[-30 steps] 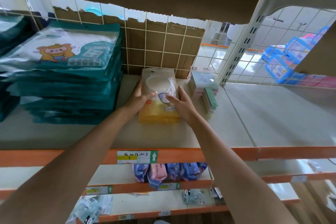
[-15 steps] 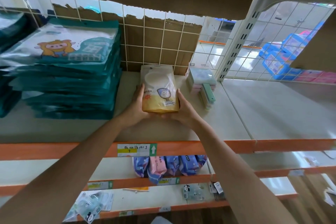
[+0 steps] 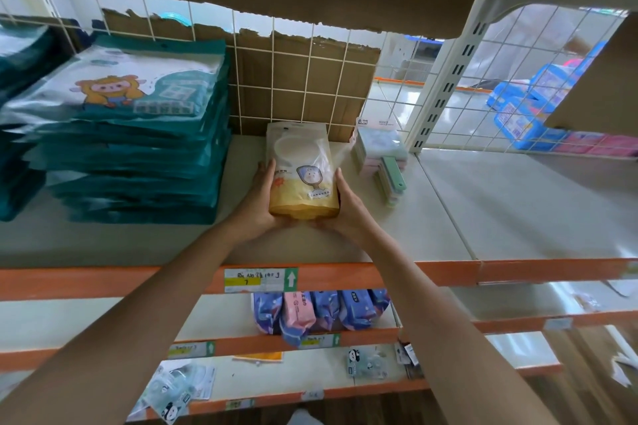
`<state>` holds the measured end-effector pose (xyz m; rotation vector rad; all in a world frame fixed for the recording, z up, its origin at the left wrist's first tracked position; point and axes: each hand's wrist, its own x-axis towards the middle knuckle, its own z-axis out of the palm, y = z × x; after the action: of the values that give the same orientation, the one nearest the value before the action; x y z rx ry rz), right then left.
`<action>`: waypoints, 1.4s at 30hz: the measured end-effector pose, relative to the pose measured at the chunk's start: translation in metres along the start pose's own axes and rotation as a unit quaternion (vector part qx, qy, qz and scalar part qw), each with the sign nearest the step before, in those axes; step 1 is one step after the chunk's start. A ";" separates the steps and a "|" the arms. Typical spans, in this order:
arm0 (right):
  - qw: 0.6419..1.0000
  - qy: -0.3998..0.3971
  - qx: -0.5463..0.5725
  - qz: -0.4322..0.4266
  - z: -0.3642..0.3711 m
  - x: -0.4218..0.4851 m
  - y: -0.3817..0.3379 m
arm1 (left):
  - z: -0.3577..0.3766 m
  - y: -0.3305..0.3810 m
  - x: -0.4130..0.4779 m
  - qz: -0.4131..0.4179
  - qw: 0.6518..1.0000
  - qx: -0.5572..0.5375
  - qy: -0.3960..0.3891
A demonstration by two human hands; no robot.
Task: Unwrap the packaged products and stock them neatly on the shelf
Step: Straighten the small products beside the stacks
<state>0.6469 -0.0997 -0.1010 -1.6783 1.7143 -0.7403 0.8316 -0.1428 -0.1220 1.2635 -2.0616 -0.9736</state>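
A stack of yellow and white packets (image 3: 302, 169) with a cartoon label sits on the white shelf (image 3: 518, 203), near its back. My left hand (image 3: 257, 198) holds the stack's left side and near corner. My right hand (image 3: 348, 207) cups the right side and near corner. The fingers of both hands curl round the stack's near end from below.
A tall pile of teal pouches (image 3: 138, 134) stands left of the packets. Pastel packs with a green handle (image 3: 383, 162) lie just to the right. Torn cardboard (image 3: 300, 79) backs the wire grid. Lower shelves hold blue and pink packs (image 3: 317, 312).
Both hands slid from on top of the packets to their near corners, and the stack now lies squarer and further back on the shelf.
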 end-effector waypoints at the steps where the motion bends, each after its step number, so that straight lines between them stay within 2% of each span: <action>1: 1.000 0.002 -0.003 -0.002 0.001 0.000 0.000 | 0.000 0.000 -0.001 0.001 1.000 -0.001 0.000; 6: 0.999 -0.028 -0.010 0.027 -0.005 -0.007 -0.009 | -0.006 0.009 -0.009 -0.022 1.000 0.001 0.007; 10: 0.992 -0.018 -0.123 -0.001 -0.021 -0.017 -0.015 | -0.018 0.022 -0.015 -0.013 1.000 -0.009 0.023; 14: 0.965 -0.011 -0.256 -0.049 -0.035 -0.032 -0.015 | -0.021 0.040 -0.012 0.016 0.989 0.148 0.008; 16: 0.955 -0.002 -0.289 -0.065 -0.043 -0.041 -0.014 | -0.018 0.050 -0.010 0.028 0.976 0.217 -0.007; 21: 0.952 0.033 -0.292 -0.088 -0.063 -0.061 -0.005 | -0.003 0.083 -0.008 0.041 0.957 0.283 -0.050; 25: 0.943 0.045 -0.315 -0.095 -0.083 -0.083 0.009 | 0.016 0.113 -0.021 0.036 0.930 0.362 -0.049; 32: 0.941 0.031 -0.335 -0.041 -0.126 -0.138 0.046 | 0.079 0.157 -0.047 0.066 0.937 0.339 -0.057; 42: 0.942 0.027 -0.333 -0.044 -0.151 -0.174 0.081 | 0.124 0.183 -0.066 0.048 0.933 0.354 -0.042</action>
<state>0.4794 0.0725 -0.0561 -2.1997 2.0843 -0.2388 0.6721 0.0097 -0.0554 1.4430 -2.6311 -0.2188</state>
